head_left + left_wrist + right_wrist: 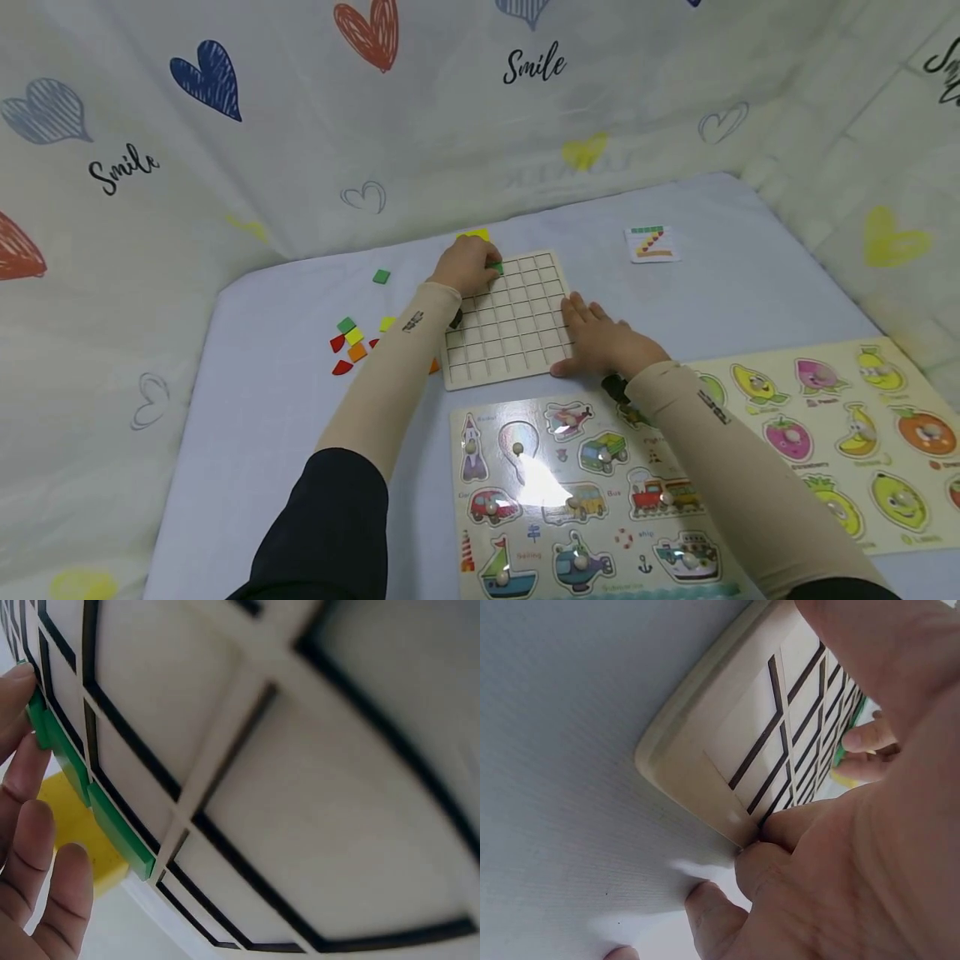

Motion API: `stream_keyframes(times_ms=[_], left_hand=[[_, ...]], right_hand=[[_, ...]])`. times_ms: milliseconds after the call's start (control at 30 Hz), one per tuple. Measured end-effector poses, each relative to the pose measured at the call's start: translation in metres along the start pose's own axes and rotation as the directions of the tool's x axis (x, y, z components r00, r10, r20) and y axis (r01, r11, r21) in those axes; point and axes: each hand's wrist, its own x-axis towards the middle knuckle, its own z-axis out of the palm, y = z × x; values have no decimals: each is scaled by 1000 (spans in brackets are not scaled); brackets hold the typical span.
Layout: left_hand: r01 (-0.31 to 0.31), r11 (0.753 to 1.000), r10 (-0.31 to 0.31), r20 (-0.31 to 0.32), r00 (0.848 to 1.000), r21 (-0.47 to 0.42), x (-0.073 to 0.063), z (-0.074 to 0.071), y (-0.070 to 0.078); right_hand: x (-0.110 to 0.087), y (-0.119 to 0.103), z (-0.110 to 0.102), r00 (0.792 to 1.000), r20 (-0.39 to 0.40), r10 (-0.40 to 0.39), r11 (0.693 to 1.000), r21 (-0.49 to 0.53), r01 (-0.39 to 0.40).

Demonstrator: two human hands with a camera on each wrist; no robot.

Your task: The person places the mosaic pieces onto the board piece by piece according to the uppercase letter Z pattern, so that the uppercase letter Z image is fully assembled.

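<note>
Head view: the white tabletop (255,467) runs to a back edge across the middle of the frame, where the patterned curtain (292,150) rises behind it. Its cloth spreads widely at lower left, and between the grid board (517,325) and the small picture card (652,260) at upper right. Below the grid board, the vehicle puzzle board (510,406) lies near its lower edge, leaving a narrow strip; the fruit puzzle board (832,350) lies at lower right.

Both puzzle boards have picture pieces in them. Along one edge of the grid board, the left wrist view shows two green tiles (120,836); whether they are fully seated is hard to tell. A yellow piece (75,825) shows beyond them.

At the grid board's upper left corner, the left hand (467,265) pinches another green tile (37,724) between thumb and finger. The right hand (603,337) lies with fingers extended on the board's right edge, thumb by the lower right corner. Loose coloured pieces (354,336) are scattered left of the board, partly behind the left forearm, with a single green piece (381,277) above them.
</note>
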Motion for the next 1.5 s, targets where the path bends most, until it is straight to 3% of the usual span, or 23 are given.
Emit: stream_keyframes(times_ms=[233,367,533,767,967,1100,1300,1500], left_hand=[[4,1000,-4,-9,1000,13,-4,0,-9],[32,999,-31,-20,999,20,-7,-2,-21],[114,993,-114,-46,992,-10,-18,-13,-43],[226,974,-228,-69,971,-35,-38,-28,-83],[279,960,-277,-97,956,0,-56,-32,-120],[292,956,-290,-101,952,15,-66,-37,-136],[331,943,-324,-103,940,49,-80,-43,-150],[349,934,-340,-118,933,70,-89,-48,-154]], right_hand=[[1,-5,0,1000,12,8,1000,-6,-8],[1,-5,-1,1000,18,12,1000,2,-12],[0,-4,-3,1000,20,10,1000,9,-11],[0,-3,-4,1000,16,6,1000,10,-6],[1,-4,-3,1000,23,-2,1000,17,1],[1,-4,-4,1000,20,-5,1000,12,5],[1,-2,-3,1000,22,-7,1000,6,7],[2,-2,-2,1000,25,-9,1000,6,9]])
